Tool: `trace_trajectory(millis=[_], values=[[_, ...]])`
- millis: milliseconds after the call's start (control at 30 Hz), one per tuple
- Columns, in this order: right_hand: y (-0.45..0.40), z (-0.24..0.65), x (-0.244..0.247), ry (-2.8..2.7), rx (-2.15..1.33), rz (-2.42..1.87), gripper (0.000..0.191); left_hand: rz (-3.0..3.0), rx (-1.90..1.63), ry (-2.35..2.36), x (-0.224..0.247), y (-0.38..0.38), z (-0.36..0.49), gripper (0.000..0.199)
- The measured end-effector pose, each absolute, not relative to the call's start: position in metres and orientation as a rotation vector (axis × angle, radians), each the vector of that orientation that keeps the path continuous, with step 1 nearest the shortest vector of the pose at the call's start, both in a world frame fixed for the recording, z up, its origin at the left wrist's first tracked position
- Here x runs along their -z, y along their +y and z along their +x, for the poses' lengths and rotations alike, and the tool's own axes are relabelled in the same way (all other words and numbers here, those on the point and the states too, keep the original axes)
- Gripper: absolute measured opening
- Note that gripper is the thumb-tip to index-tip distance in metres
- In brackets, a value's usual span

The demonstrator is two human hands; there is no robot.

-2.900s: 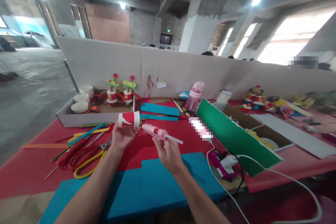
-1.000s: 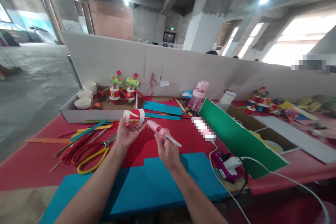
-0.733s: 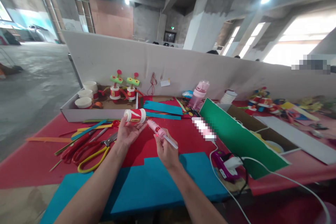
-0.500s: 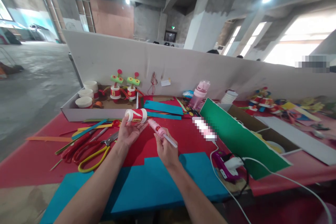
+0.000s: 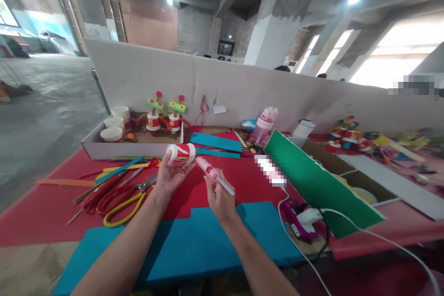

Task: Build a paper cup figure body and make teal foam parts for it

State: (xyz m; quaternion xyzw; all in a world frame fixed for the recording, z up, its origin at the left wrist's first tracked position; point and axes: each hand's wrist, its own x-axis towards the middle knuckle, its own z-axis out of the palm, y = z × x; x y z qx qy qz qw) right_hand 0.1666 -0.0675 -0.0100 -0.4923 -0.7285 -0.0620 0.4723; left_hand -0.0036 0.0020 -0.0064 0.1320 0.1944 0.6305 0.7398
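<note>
Tipped on its side, a red and white paper cup (image 5: pixel 181 152) is held in my left hand (image 5: pixel 170 176), with the thumb against its base end and the fingers beneath. My right hand (image 5: pixel 222 196) grips a pink glue gun (image 5: pixel 207 169) with a clear glue stick (image 5: pixel 226 186) poking out of its back. The gun's nozzle is close to the cup's right end; I cannot tell if they touch. Below both wrists lies blue card (image 5: pixel 215 236). Left of my left hand are yellow-handled scissors (image 5: pixel 129 206) and red-handled tools (image 5: pixel 100 194).
A shallow white box (image 5: pixel 132 151) at the back left holds paper cups (image 5: pixel 113 135) and two cup figures (image 5: pixel 174 121). Coloured paper strips lie around the tools. On the right stand a green-sided box (image 5: pixel 319 180) and a purple power strip (image 5: pixel 298 222) with cables. A pink bottle (image 5: pixel 264 125) stands behind.
The cup has turned slightly in my left hand, so its printed pattern sits differently. My right hand and the glue gun look almost still.
</note>
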Motion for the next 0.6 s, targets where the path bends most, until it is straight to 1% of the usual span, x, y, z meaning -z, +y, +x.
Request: trace_trajectory(millis=[167,600], values=[[-0.0683,0.1663,0.0132,-1.790,0.123,-1.203,0.024,0.273,-1.390,0.444,0.0060,0.0019,-0.0037,0.038],[-0.0685,0.1668,0.0105,-1.770,0.122,-1.199,0.025,0.259,-1.371,0.410,0.0069,0.0025,-0.0034,0.042]])
